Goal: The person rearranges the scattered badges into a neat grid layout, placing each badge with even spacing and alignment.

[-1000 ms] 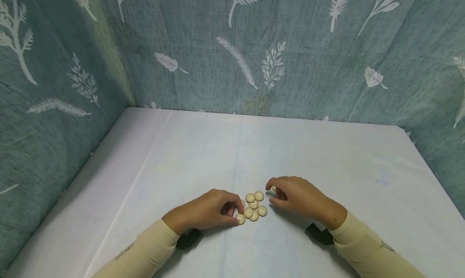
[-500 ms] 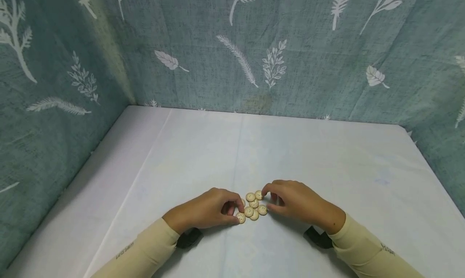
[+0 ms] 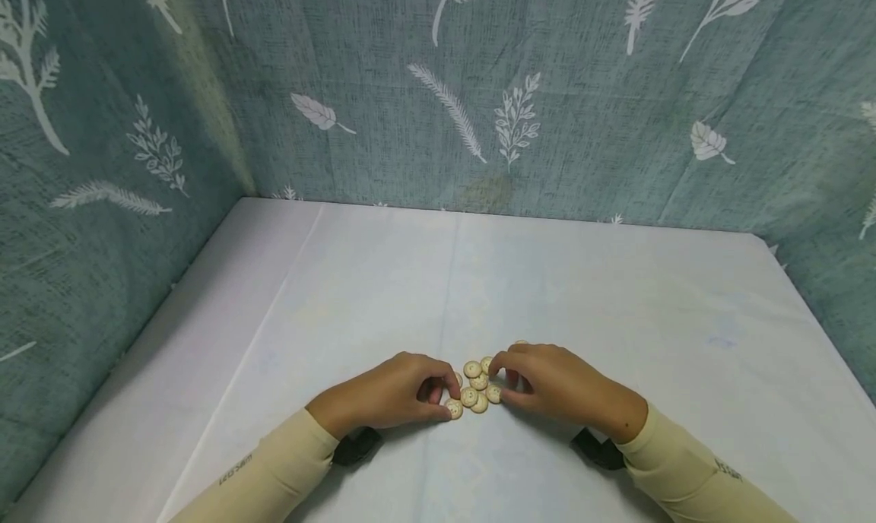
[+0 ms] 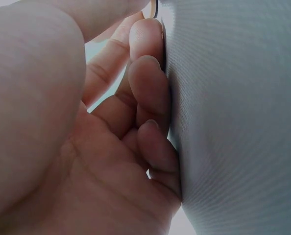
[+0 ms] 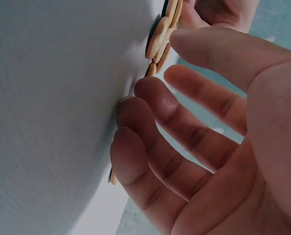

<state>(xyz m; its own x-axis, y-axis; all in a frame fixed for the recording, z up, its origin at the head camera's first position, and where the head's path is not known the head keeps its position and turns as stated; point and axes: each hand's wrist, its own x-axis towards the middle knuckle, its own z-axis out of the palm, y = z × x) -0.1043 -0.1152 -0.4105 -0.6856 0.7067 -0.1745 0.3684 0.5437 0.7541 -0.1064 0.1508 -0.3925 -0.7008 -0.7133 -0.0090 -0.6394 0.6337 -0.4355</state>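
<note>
Several round, pale wooden buttons [image 3: 478, 382] lie in a small, partly overlapping cluster on the white table. At the cluster's left side, the thumb and index finger of my left hand [image 3: 393, 394] pinch the edges of the nearest button [image 3: 454, 409]. Another button there is partly covered by the index finger. My right hand [image 3: 557, 382] is at the right side, its fingers loosely bent and its thumb and index tips against the outer buttons. The right wrist view shows stacked button edges [image 5: 158, 39] beside the thumb. A lone button [image 3: 522, 342] peeks out behind the right hand.
The white-covered table [image 3: 369, 272] reaches back to a green-grey cloth [image 3: 383, 158] with white leaf prints. The same cloth hangs along both sides. A dark wrist camera [image 3: 357, 447] sits under the left wrist, another [image 3: 598, 448] under the right.
My right hand has moved left and toward me, from the lone button to the cluster's right edge. That button now shows behind the hand. The left hand has stayed in place.
</note>
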